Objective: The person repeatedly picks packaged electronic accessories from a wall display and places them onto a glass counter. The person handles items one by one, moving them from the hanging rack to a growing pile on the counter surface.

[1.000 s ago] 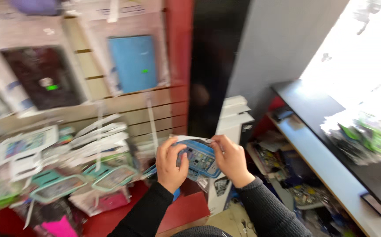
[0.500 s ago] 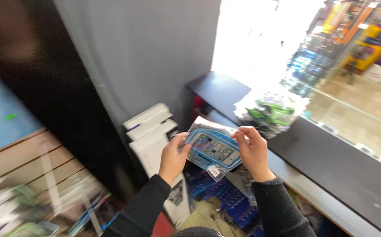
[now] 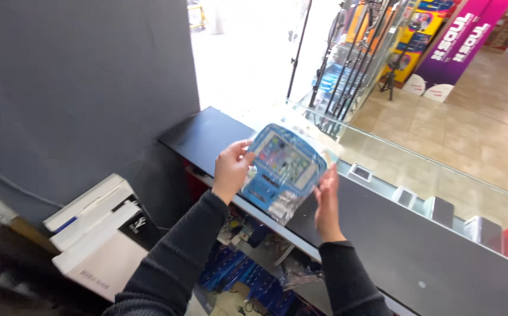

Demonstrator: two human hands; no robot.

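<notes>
Above the dark counter (image 3: pixel 207 137), both hands (image 3: pixel 230 169) grip a blue blister package (image 3: pixel 283 169).

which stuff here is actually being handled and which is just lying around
In hand:
- blue packaged item in clear wrap
- left hand at its left edge
- right hand at its right edge

Lying about:
- white boxes stacked by the grey wall
- dark counter
- blue packets on the lower shelf

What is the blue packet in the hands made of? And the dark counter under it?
The blue packet looks like printed card under a clear plastic cover; its shiny, crinkly edges suggest this. The left hand and right hand hold its sides. The counter looks like smooth, matt dark board, maybe laminate.
</notes>
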